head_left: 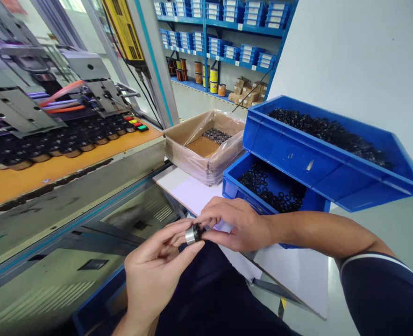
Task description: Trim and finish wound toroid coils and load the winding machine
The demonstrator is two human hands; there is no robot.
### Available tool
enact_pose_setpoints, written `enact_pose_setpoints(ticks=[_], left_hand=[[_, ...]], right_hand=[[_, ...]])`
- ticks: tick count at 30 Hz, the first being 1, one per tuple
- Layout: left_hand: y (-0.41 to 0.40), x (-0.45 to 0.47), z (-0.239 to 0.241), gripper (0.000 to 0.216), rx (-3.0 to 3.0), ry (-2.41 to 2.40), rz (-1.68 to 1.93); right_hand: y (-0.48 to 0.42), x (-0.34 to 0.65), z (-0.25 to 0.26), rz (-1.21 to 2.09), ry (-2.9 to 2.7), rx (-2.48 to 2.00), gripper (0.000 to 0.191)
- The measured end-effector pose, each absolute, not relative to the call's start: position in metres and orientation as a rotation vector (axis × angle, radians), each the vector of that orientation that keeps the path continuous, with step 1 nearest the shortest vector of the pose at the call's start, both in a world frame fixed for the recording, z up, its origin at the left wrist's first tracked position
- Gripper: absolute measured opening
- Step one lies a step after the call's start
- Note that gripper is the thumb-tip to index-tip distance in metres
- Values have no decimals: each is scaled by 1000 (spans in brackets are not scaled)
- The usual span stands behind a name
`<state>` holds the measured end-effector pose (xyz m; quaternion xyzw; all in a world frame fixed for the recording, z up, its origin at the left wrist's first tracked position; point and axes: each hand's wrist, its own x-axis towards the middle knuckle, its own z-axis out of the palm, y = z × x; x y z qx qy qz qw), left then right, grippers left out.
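My left hand (153, 270) pinches a small silver metal ring part (191, 234) between thumb and fingers, low in the middle of the view. My right hand (234, 224) meets it from the right, fingertips closed on a small black ring (198, 231) pressed against the metal part. Both hands hover over my lap, just in front of a white table (192, 193). Right behind my right hand stands a low blue bin (231, 186) of black rings.
A second blue bin (297, 158) of black parts is stacked tilted over the low one. A plastic-lined cardboard box (192, 158) holds dark parts. To the left runs a machine with an orange deck (52, 170) and rows of spools. Blue shelving (224, 28) stands at the back.
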<state>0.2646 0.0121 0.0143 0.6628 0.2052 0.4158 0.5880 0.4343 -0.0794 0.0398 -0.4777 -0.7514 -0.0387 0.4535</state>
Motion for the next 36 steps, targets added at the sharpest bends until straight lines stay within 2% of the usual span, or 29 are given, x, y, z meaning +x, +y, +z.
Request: enact_pose_setpoints(ticks=[2,7,18,23,31,36], left_hand=[[13,263,14,40,1544,502,954],[15,264,12,39,1483,462,910],[15,264,12,33,1348,399,846],[14,265,13,34,1338,374,842],[0,266,22,37,1148,523,827],[12,264,13,32,1297,395,819]], right_hand=[[-79,436,41,-215,-1900,-1172,18],[-77,438,42,-455,-1973,-1128,14],[-80,439,42,-483,-2026,-1093,22],[-80,438,44,-484,-2022,-1080,17],[-79,438,43,-509,-2010,-1061,20],[-79,438,43,-508,-2022,-1079,18]])
